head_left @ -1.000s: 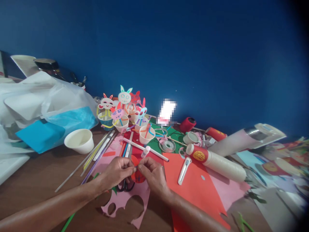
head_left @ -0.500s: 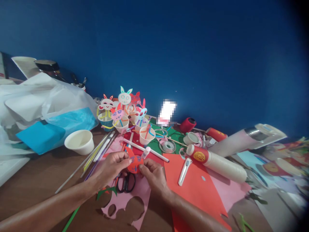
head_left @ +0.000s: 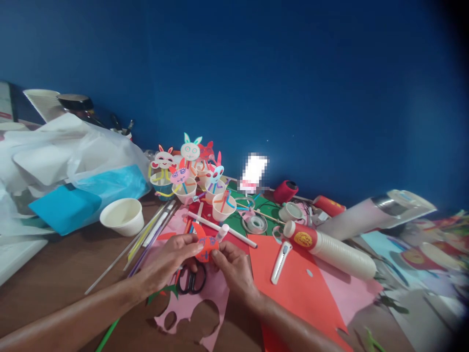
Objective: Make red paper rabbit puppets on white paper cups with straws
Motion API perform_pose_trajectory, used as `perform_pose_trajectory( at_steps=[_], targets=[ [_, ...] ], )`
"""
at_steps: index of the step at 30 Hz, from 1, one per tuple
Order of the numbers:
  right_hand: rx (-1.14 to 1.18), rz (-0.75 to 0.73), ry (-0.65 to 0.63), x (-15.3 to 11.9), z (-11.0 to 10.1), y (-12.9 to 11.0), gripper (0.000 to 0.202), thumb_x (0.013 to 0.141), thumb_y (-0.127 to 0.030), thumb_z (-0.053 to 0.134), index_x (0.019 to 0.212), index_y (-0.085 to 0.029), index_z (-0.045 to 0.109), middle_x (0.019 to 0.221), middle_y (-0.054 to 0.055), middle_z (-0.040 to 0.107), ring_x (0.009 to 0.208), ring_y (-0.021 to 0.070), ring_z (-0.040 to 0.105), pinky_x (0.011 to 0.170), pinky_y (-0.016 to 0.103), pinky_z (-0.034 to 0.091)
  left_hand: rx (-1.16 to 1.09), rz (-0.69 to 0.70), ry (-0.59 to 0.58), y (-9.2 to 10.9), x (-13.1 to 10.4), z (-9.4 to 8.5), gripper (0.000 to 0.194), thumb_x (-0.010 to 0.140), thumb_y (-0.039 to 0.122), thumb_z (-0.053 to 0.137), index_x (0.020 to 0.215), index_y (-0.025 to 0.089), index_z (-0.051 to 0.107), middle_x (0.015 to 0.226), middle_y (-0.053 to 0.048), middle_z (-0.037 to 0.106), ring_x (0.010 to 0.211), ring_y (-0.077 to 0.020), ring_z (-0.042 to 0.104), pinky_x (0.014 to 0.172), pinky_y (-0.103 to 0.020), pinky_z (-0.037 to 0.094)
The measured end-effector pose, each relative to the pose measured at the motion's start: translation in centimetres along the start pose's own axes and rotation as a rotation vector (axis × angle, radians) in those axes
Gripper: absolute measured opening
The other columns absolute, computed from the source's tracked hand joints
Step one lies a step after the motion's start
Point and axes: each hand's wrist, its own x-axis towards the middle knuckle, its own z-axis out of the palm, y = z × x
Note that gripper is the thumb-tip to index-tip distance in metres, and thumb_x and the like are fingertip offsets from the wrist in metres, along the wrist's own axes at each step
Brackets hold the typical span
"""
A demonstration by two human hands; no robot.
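Wall (head_left: pixel 293 73): blue, beyond the orange sheet (head_left: pixel 293 288); its right end fades into darkness.
Table (head_left: pixel 54 303): brown, under the orange sheet, largely covered, cut off along the bottom.
Plastic bag (head_left: pixel 106 146): far left of the orange sheet, running out of view; its contents are hard to make out, though something blue shows at the front.
Orange sheet: the right forearm (head_left: pixel 293 320) hides part of it; its lower end runs out of view.
Cup stack (head_left: pixel 340 254): on its side by the orange sheet's far right corner.
Pink scrap (head_left: pixel 218 288): left of the orange sheet, with holes cut in it; the hands hide its far part.
Cup figures (head_left: pixel 179 176): beyond and left of the orange sheet, eared faces in cups; a red one at the back is half hidden.
Left hand (head_left: pixel 178 252), right hand (head_left: pixel 232 261): both left of the orange sheet, pinching opposite edges of the paper face; the fingertips behind it are hidden.
Bright patch (head_left: pixel 254 171): beyond the orange sheet, pixelated, impossible to identify.
Scissors (head_left: pixel 192 281): left of the orange sheet; black handles show, blades do not.
Cutter (head_left: pixel 281 264): on the orange sheet.
Paper face (head_left: pixel 206 248): red-orange, left of the orange sheet, between the hands; its drawn features are blurred.
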Motion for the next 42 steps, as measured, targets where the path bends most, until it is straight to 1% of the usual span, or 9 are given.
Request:
perform_pose_trajectory(
  at_steps=[4,7,10,14,22,25,29,35,42],
  targets=[
    [0.002,-0.009,-0.022,0.1,-0.1,0.1,0.022,0.074,-0.036,0.058,0.071,-0.014,0.057,0.055,-0.002,0.054,0.051,0.0087,0.049,0.051,0.02,0.038,-0.015,-0.029,-0.033,0.2,0.1,0.3,0.027,0.069,0.04,0.057,0.078,0.014,0.061,0.065,-0.001,0.061,0.048,-0.011,0.054,0.046,-0.022,0.04],
    [0.019,-0.029,-0.032,0.2,-0.2,0.3,0.022,0.076,-0.036,0.055,0.078,-0.015,0.057,0.057,-0.001,0.056,0.052,0.0092,0.05,0.052,0.02,0.039,-0.073,0.024,0.05,0.9,0.4,-0.8,0.025,0.068,0.038,0.059,0.072,0.013,0.062,0.064,-0.003,0.063,0.049,-0.012,0.055,0.046,-0.022,0.042],
    [-0.034,-0.042,-0.028,0.0,-0.3,0.4,0.02,0.078,-0.035,0.053,0.076,-0.015,0.057,0.059,-0.001,0.056,0.054,0.0099,0.05,0.053,0.02,0.039,-0.24,0.195,0.207,2.5,0.6,-2.9,0.014,0.066,0.029,0.064,0.067,0.015,0.062,0.064,-0.002,0.065,0.057,-0.0132,0.058,0.05,-0.021,0.045],
    [-0.313,-0.126,-0.092,-0.5,-0.2,0.1,0.018,0.079,-0.028,0.049,0.071,-0.016,0.06,0.066,0.0,0.059,0.062,0.0113,0.052,0.057,0.021,0.039,-0.371,0.322,0.318,4.2,0.6,-4.8,0.007,0.066,0.024,0.064,0.066,0.018,0.061,0.064,0.0,0.066,0.056,-0.0146,0.059,0.05,-0.025,0.049],
    [-0.808,-0.415,-0.243,-0.4,0.9,-0.7,0.018,0.081,-0.017,0.046,0.079,-0.02,0.064,0.075,0.001,0.063,0.069,0.0123,0.055,0.065,0.022,0.038,-0.317,0.343,0.335,3.7,0.7,-4.9,0.006,0.063,0.021,0.065,0.068,0.017,0.063,0.065,0.0,0.067,0.059,-0.0148,0.06,0.053,-0.023,0.049],
    [-1.005,-0.58,-0.329,0.6,1.9,-0.8,0.02,0.083,-0.018,0.044,0.082,-0.022,0.063,0.075,0.001,0.062,0.073,0.0123,0.054,0.069,0.023,0.036,-0.312,0.357,0.345,3.4,1.0,-5.3,0.005,0.064,0.022,0.065,0.065,0.017,0.062,0.06,0.002,0.064,0.054,-0.0126,0.058,0.05,-0.022,0.047],
    [-1.267,-0.697,-0.294,3.1,4.2,-0.5,0.017,0.083,-0.02,0.044,0.089,-0.02,0.059,0.076,0.003,0.058,0.074,0.0153,0.053,0.066,0.026,0.036,-0.262,0.384,0.373,3.2,1.0,-5.5,0.01,0.063,0.025,0.066,0.067,0.017,0.062,0.059,0.002,0.063,0.053,-0.0125,0.057,0.05,-0.022,0.045],
    [-1.499,-0.678,-0.2,5.9,7.4,0.1,0.012,0.083,-0.018,0.043,0.087,-0.017,0.055,0.081,0.007,0.055,0.074,0.0199,0.052,0.058,0.03,0.039,-0.19,0.369,0.342,2.7,1.2,-5.4,0.014,0.065,0.027,0.064,0.071,0.015,0.062,0.059,0.001,0.063,0.054,-0.0122,0.056,0.051,-0.021,0.043],
    [-1.521,-0.619,-0.174,6.5,8.0,0.7,0.009,0.079,-0.012,0.045,0.082,-0.013,0.054,0.077,0.009,0.056,0.075,0.0218,0.053,0.061,0.034,0.042,-0.124,0.367,0.383,2.2,1.6,-5.3,0.021,0.063,0.033,0.064,0.069,0.013,0.06,0.057,0.0,0.06,0.053,-0.0134,0.055,0.052,-0.023,0.044]
  ],
)
